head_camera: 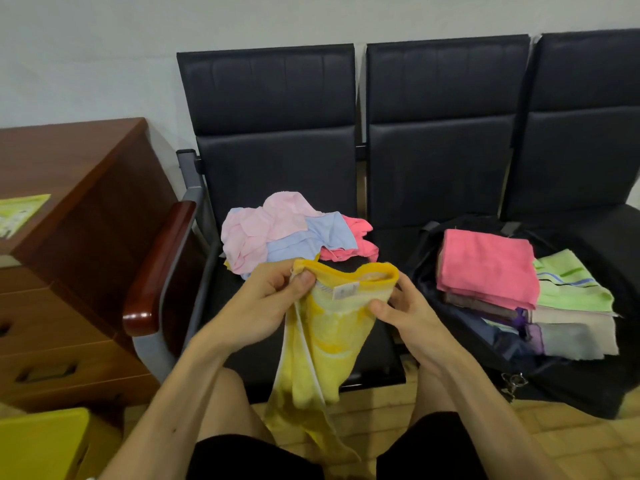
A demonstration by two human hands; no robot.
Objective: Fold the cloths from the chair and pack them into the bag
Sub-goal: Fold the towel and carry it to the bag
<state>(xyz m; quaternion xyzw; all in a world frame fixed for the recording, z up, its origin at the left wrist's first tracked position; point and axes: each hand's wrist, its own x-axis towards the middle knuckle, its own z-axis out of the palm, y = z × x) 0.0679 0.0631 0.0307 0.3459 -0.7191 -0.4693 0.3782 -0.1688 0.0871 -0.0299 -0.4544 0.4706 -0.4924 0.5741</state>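
Note:
A yellow towel (325, 344) hangs in front of the black chair seat (384, 244). My left hand (273, 299) pinches its top left corner, and my right hand (405, 306) grips its top right edge. Behind it, on the seat, lies a loose heap of cloths: pale pink (263, 230), light blue (318, 233) and bright pink (353, 244). To the right an open dark bag (460, 327) lies on the neighbouring seat. It holds a folded pink towel (485, 265), a folded green one (568, 285) and grey ones (571, 334).
A wooden armrest (156, 265) bounds the chair's left side. Beyond it stands a brown wooden desk (69, 237) with drawers and a green leaflet (20, 213). A yellow box (41, 445) sits at the lower left. My knees are below, over tiled floor (381, 396).

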